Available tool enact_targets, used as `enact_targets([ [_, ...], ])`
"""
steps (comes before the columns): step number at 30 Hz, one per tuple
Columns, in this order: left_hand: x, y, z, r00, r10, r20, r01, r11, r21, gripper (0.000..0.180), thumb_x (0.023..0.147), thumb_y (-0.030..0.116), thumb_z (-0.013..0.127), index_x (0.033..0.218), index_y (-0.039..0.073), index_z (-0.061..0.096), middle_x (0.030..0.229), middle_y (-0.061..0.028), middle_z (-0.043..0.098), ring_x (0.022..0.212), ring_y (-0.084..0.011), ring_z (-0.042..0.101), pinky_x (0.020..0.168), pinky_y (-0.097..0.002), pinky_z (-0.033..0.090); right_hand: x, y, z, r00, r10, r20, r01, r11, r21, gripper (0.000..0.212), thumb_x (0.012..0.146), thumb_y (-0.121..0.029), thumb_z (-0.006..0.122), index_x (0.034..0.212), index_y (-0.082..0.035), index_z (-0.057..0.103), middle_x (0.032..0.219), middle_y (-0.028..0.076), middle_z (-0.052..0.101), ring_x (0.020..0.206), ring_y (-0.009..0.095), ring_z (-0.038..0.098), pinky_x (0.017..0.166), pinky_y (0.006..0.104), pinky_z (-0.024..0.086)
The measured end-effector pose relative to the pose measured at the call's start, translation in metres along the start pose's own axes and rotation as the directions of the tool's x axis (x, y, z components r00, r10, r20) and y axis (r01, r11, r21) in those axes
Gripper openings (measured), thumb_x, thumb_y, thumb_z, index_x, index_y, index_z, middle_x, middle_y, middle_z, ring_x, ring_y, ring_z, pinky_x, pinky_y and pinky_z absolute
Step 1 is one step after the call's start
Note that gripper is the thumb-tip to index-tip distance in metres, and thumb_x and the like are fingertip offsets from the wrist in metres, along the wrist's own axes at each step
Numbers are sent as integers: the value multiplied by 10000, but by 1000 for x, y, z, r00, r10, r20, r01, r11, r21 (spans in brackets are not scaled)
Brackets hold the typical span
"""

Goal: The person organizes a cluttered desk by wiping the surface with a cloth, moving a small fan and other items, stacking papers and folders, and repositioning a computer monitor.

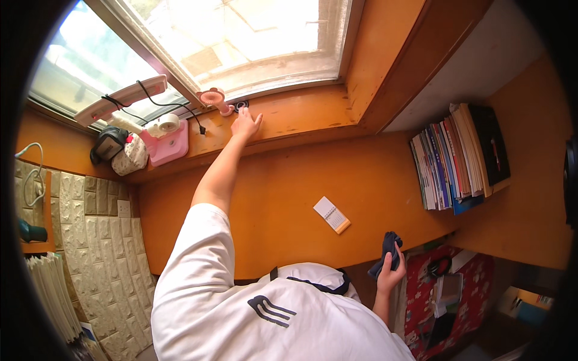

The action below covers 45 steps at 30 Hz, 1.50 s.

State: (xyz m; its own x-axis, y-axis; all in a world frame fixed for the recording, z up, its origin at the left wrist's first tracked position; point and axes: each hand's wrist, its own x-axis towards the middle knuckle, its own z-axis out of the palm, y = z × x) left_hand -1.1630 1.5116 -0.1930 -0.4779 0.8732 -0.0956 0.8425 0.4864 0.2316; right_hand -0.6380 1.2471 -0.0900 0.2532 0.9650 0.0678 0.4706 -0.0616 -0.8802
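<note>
My left arm stretches forward to the wooden windowsill, and my left hand (245,125) is at a small dark coiled thing (241,105), perhaps a cable. Its thumb stands apart from the fingers, whose tips overlap the coil; no firm grip shows. Just left of the coil stands a pink handheld fan (213,98). Down at the desk's near edge on the right, my right hand (391,274) is closed round a bunched dark navy cloth (388,251). A small white flip calendar (332,215) lies on the orange-brown desk (277,198) between the hands.
On the sill to the left are a pink desk lamp (165,144), a black plug cable (201,129), a patterned pouch (130,156) and a dark bag (109,143). Books (448,156) stand at the desk's right. A red patterned cloth (421,301) lies below the near edge.
</note>
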Motion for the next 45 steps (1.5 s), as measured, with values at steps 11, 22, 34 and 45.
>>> enact_targets([
  [11, -27, -24, -13, 979, 196, -63, -192, 979, 68, 672, 875, 496, 497, 1338, 18, 406, 1404, -108, 375, 1136, -329, 497, 909, -429, 458, 14, -15, 22, 994, -81, 79, 80, 997, 15, 284, 861, -66, 572, 1117, 53, 606, 992, 174, 630, 939, 284, 610, 848, 355, 462],
  [22, -237, 87, 42, 581, 798, 159, -794, 599, -103, 844, 745, 265, 703, 1434, 63, 259, 1458, -151, 276, 1272, -333, 344, 980, -466, 351, 7, -7, 17, 998, -46, 52, 41, 994, 105, 289, 887, -103, 562, 1109, 79, 596, 1095, 157, 632, 1016, 225, 587, 903, 330, 434],
  [34, -282, 128, 123, 716, 542, 440, -606, 795, 6, 659, 648, 200, 765, 1219, 118, 445, 1119, -132, 478, 1156, -282, 445, 936, -488, 393, -25, 16, -15, 999, -33, -8, 33, 992, 118, 267, 848, -94, 615, 1081, 37, 628, 861, 132, 622, 800, 215, 613, 748, 295, 473],
  [45, -293, 91, 101, 933, 252, 256, -193, 952, -236, 501, 690, 101, 741, 1136, 97, 514, 1015, -122, 573, 913, -317, 593, 756, -407, 495, -24, 40, -32, 999, -39, -37, 44, 989, 139, 268, 845, -83, 624, 1086, 35, 630, 856, 123, 620, 794, 198, 610, 740, 277, 467],
])
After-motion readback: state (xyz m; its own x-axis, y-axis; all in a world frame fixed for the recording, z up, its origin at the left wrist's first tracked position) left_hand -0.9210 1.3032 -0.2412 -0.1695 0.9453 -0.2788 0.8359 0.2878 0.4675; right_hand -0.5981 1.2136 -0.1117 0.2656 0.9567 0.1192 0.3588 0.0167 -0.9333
